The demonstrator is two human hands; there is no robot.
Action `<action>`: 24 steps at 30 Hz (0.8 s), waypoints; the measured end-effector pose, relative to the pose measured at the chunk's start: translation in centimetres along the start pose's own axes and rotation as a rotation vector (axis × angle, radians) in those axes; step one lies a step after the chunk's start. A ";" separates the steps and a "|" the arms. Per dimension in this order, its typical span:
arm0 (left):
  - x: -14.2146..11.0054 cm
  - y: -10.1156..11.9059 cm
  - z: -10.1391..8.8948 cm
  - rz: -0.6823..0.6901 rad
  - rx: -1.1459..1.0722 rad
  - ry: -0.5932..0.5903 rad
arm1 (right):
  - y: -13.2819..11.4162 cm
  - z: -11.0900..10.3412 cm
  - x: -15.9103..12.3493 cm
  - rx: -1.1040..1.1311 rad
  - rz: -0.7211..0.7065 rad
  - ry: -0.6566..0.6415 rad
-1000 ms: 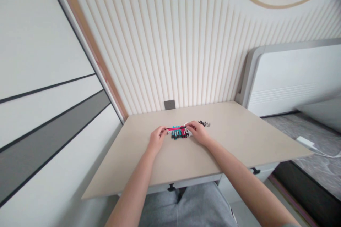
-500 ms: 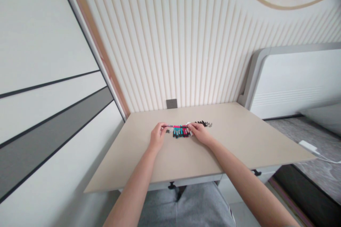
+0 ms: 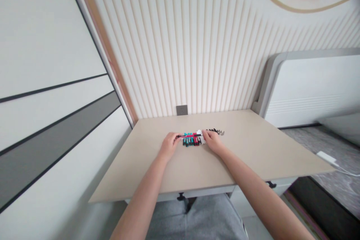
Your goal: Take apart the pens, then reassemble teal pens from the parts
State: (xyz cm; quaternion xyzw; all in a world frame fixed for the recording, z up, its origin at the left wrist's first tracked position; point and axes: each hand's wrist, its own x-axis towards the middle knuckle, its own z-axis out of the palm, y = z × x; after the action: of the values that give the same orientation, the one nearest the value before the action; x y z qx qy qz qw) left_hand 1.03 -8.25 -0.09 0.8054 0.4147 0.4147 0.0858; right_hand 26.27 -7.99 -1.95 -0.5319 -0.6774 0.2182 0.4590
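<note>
A slim red-and-black pen spans the gap between my hands, held level just above the desk. My left hand pinches its left end, and my right hand grips the right end. Below and behind the pen lies a row of small pen parts: teal and black barrels, red ones and white pieces. Black parts and small metallic tips sit past my right hand. The smallest parts near my fingers are partly hidden.
The beige desk has drawers with black handles under its front edge. A ribbed wall with a dark socket stands behind it. At left is a white cabinet; at right, a bed headboard.
My left hand has shifted slightly right along the pen, and its fingers now cover more of the left end. My right hand has moved slightly right.
</note>
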 end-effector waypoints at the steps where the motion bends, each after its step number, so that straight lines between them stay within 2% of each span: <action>1: 0.0 0.0 0.0 0.014 0.004 -0.001 | 0.0 0.0 0.0 -0.007 -0.001 0.010; 15: 0.0 0.0 0.2 0.021 -0.034 -0.067 | -1.3 -1.2 0.0 -0.068 0.022 -0.009; 24: -0.1 -0.2 0.2 -0.019 -0.093 -0.076 | -1.1 -1.4 -0.1 -0.080 -0.035 -0.015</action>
State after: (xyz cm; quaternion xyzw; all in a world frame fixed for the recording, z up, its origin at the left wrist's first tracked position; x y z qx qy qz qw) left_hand 1.03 -8.19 -0.38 0.8117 0.3991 0.4018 0.1426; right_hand 26.89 -8.75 -0.47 -0.5360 -0.6982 0.1868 0.4363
